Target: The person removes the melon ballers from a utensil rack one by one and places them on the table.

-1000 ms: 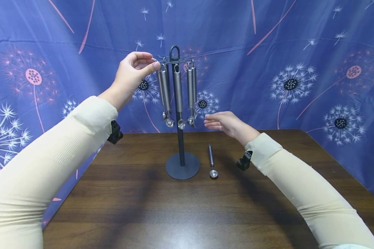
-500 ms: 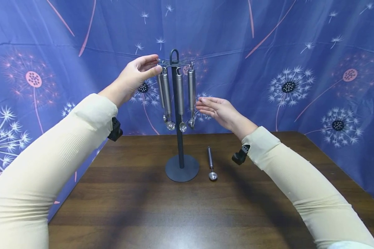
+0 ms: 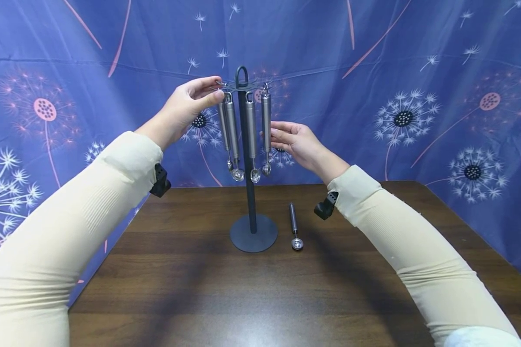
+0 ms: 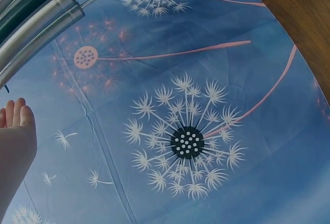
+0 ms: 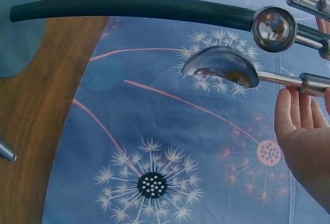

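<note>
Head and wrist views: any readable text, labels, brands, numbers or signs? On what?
None readable.
No lettering visible on the stand, hanging utensils, utensil on the table or bare tabletop.
Backdrop: printed dandelions, no words seen.
Black wrist devices: too small to tell whether they carry markings.

Bright head view, soft shadows (image 3: 182, 284) and pale glare (image 3: 265, 330) on brown table (image 3: 351, 299), dimmer, lens-bowed wrist views
</note>
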Demonstrator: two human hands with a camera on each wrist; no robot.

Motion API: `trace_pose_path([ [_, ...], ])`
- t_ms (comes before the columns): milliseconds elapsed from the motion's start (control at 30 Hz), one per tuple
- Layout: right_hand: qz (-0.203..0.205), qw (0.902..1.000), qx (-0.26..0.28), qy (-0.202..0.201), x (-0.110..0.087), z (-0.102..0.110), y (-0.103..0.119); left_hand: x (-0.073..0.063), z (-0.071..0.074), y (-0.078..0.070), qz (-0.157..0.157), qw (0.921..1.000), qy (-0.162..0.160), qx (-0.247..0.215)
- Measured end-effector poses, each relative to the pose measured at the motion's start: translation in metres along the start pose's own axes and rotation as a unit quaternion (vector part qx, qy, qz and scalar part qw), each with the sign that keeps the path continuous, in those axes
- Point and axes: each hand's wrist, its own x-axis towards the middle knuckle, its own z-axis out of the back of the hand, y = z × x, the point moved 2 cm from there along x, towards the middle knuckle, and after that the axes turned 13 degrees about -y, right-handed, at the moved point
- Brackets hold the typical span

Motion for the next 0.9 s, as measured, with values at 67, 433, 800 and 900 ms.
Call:
trace_pose_path([
  [67,0.010,0.9999,0.002,0.003,0.000,-0.001,0.000,0.000,0.001,0.000,-0.002,1.0000,-0.001,0.002],
  [433,0.054,0.9985,0.006,0.005,0.000,-0.003,0.000,0.002,0.002,0.007,-0.012,0.9986,-0.007,-0.052],
  [800,0.037,0.9987,0.014,-0.032,-0.001,-0.001,0.005,0.004,0.003,0.010,0.013,0.9948,-0.013,-0.100],
  [900,0.038,0.9981,0.027,-0.041,-0.002,0.001,0.007,0.004,0.003,0.011,0.018,0.9941,-0.012,-0.106],
])
